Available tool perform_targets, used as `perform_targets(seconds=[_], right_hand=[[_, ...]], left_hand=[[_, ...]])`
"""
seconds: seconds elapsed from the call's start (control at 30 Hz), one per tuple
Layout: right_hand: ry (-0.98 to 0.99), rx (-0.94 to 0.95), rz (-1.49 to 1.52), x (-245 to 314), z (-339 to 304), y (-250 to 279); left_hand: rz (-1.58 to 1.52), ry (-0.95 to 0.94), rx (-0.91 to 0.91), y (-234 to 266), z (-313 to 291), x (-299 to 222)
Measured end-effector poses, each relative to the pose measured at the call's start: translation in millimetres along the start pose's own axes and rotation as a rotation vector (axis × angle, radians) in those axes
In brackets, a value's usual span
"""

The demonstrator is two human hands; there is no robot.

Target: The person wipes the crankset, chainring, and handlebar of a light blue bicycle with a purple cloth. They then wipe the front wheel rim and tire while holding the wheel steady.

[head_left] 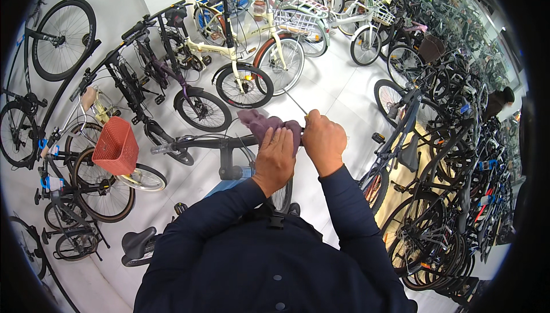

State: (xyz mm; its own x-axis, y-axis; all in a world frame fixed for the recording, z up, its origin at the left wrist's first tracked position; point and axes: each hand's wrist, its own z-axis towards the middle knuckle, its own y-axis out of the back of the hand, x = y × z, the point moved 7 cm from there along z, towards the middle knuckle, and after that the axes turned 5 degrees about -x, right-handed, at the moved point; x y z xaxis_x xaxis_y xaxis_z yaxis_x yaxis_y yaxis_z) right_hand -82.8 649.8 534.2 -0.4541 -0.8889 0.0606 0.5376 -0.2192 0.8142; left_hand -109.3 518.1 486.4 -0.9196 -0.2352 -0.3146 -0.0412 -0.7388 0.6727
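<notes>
Here, at our twelve o'clock, our left hand (276, 161) clamps a purple cloth (256, 123) over the handlebar (232, 142), while at one o'clock our right hand (325, 142) grips a thin rod (295, 102).

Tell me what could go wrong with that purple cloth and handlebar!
The purple cloth lies bunched at the handlebar, so it might slip under the left hand. The thin rod at the right hand sticks out forward and could poke something. Bikes stand close together on the right, so a bump might topple one.
</notes>
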Motion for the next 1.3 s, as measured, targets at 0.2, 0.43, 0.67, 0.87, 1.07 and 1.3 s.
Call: perform_targets(seconds=[0.2, 0.43, 0.67, 0.87, 1.07, 1.3], right_hand=[[-0.018, 0.037, -0.021, -0.7, 1.3, -2.7], [0.008, 0.032, -0.026, -0.7, 1.8, -1.7], [0.001, 0.047, -0.028, -0.2, 3.3, -4.4], [0.019, 0.002, 0.004, 1.4, 2.0, 0.7], [0.020, -0.001, 0.020, 3.5, 2.5, 0.5], [0.008, 0.039, 0.000, 2.7, 3.0, -0.8]], left_hand=[[-0.016, -0.121, 0.016, 1.5, -32.7, -12.9], [-0.364, 0.425, -0.057, 33.9, -47.1, 36.9], [-0.244, 0.393, -0.168, 31.9, -16.0, 90.9], [0.110, 0.163, 0.216, 12.4, -41.7, 81.2], [-0.093, 0.565, -0.045, 20.9, -41.5, 114.6], [0.002, 0.413, 0.230, 3.9, -36.6, 102.6]])
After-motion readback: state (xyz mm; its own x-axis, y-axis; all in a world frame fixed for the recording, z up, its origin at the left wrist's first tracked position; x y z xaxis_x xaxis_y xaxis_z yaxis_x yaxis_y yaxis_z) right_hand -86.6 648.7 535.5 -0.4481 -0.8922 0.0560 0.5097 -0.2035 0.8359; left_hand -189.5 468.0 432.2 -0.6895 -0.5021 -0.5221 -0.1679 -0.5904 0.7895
